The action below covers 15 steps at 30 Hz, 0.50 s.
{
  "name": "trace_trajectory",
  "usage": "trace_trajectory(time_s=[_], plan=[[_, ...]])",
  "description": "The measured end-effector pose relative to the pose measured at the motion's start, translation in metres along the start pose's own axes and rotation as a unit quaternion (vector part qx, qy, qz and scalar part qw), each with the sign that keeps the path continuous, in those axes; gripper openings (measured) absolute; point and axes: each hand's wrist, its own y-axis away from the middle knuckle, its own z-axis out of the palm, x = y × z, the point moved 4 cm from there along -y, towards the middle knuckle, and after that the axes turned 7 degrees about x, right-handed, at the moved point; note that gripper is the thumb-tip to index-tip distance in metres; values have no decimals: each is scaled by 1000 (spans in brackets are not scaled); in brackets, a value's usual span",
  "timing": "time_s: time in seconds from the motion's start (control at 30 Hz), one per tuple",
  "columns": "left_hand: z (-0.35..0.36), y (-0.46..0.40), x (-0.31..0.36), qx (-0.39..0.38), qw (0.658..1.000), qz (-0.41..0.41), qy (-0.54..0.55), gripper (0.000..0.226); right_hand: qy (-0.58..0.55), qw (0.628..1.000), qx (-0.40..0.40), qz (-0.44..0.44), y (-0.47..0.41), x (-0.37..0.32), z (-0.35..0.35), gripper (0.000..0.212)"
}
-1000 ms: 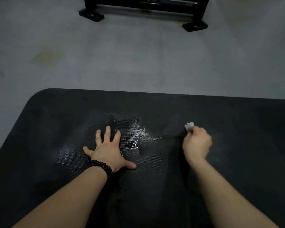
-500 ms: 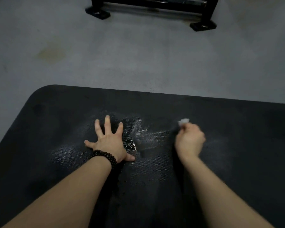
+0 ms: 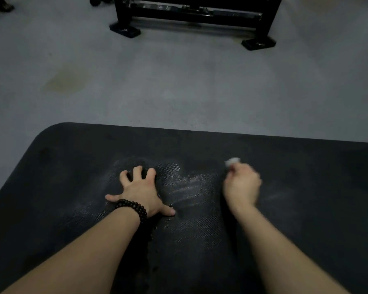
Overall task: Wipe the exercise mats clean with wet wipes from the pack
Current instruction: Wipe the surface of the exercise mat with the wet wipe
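Across the lower half of the frame lies a black exercise mat (image 3: 72, 166), its far-left corner rounded and its surface finely dimpled like woven mesh. A damp sheen with pale streaks and a few glinting droplets (image 3: 191, 187) marks the mat's middle, between the two hands. The left hand (image 3: 139, 192), left of centre, presses flat on the mat with fingers splayed and slightly arched, the thumb stretched out toward the wet streaks. A bracelet of dark round beads (image 3: 132, 207) circles its wrist in a double row. The right hand (image 3: 241, 186), right of centre and blurred, is curled into a loose fist around a small white crumpled wet wipe (image 3: 232, 161), which pokes out beyond the knuckles and sits against the mat. Both bare forearms reach in from the bottom edge. Beyond the mat's straight far edge spreads a smooth grey floor (image 3: 179, 85), with a dull yellowish stain (image 3: 62, 81) in the upper left. At the top centre stands a black metal rack (image 3: 191, 13) with square tube legs on flat block feet.
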Motion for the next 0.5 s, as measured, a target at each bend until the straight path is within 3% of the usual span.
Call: trace_trajectory(time_s=[0.07, 0.13, 0.2, 0.27, 0.37, 0.43, 0.5], plan=[[1, -3, 2, 22, 1000, -6, 1, 125, -77, 988, -66, -121, 40, -50, 25, 25], [5, -4, 1, 54, 998, -6, 27, 115, -74, 955, -150, -244, 80, -89, 43, 27], [7, -3, -2, 56, 998, -8, 18, 123, -89, 932, -212, -280, 75, -102, 40, 24], [7, -5, -1, 42, 999, 12, -29, 141, -56, 959, -145, -238, 44, -79, 29, 21], [4, -10, 2, 12, 998, 44, -43, 150, 2, 997, -19, -70, -19, -20, 7, 18], [0, -13, 3, 1, 998, 48, -34, 151, 27, 1000, -6, 11, -28, -13, 8, 21], [-7, -17, 4, 4, 999, 47, -21, 139, -19, 998, -42, -35, -3, -48, 26, 27]])
